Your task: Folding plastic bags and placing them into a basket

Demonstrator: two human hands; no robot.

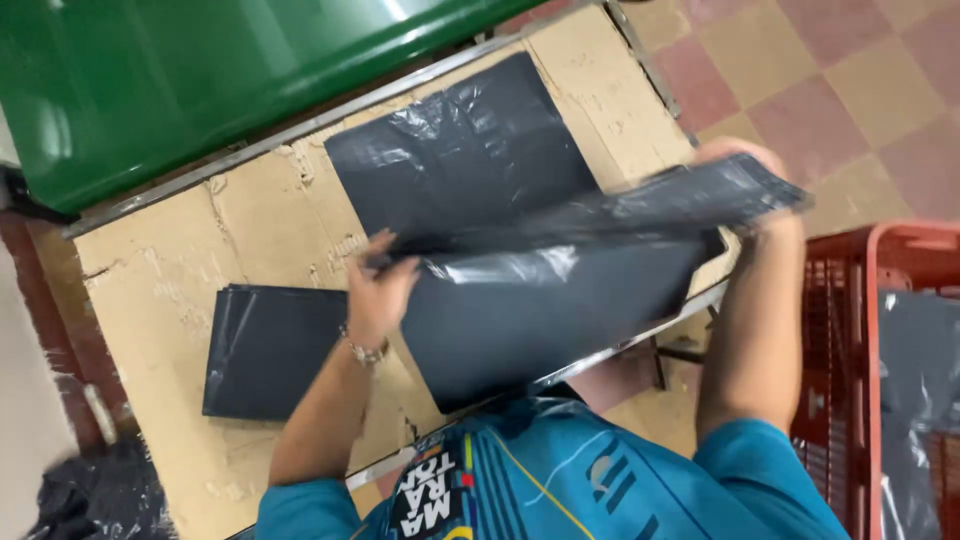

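Folded sheet: a dark grey plastic bag (560,300), held doubled over above the near edge of the cardboard-covered table (150,290).
Left hand (378,290): fingers closed on the bag's left end at the fold.
Right hand (745,165): mostly hidden behind the bag's right end; grip cannot be told.
On the table: flat grey sheet (460,150) beyond the bag, folded stack (265,350) to its left.
Beside the table: red crate (850,330) right, green bin (200,70) behind.
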